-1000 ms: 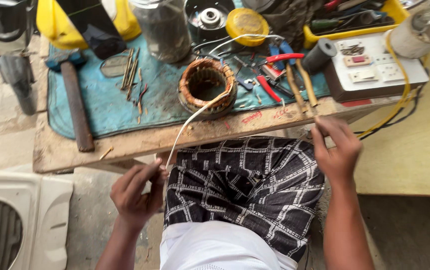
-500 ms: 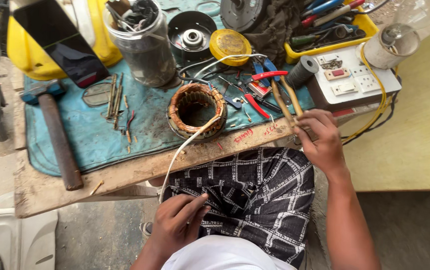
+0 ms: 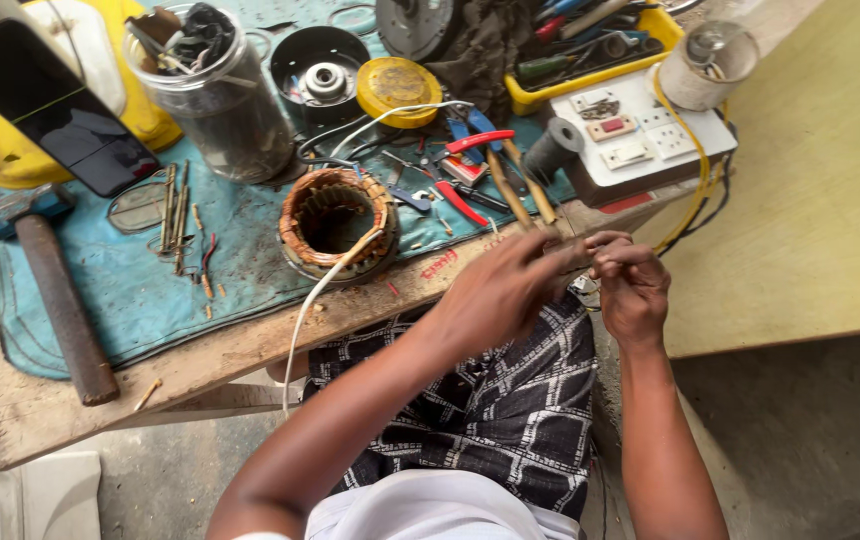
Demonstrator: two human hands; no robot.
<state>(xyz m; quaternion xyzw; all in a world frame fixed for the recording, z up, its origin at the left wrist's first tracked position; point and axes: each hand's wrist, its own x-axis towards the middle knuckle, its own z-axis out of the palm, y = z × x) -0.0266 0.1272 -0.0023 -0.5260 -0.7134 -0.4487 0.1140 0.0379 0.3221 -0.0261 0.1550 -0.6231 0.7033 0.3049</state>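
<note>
Our left hand (image 3: 505, 290) and right hand (image 3: 630, 285) meet at the front edge of the workbench (image 3: 250, 350), fingers closed on something small that we cannot identify. The copper-wound stator (image 3: 335, 220) sits near this edge, its white wire (image 3: 300, 320) hanging over it. We think an elbow could catch the wire and drag the stator off.

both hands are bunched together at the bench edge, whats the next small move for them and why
Probably separate the fingertips a little so the small piece pinched between them shows. The left hand and right hand meet at the edge of the wooden bench, and what they grip is too small to tell. The copper-wound stator sits apart, its white lead hanging loose over the edge, untouched.
</note>
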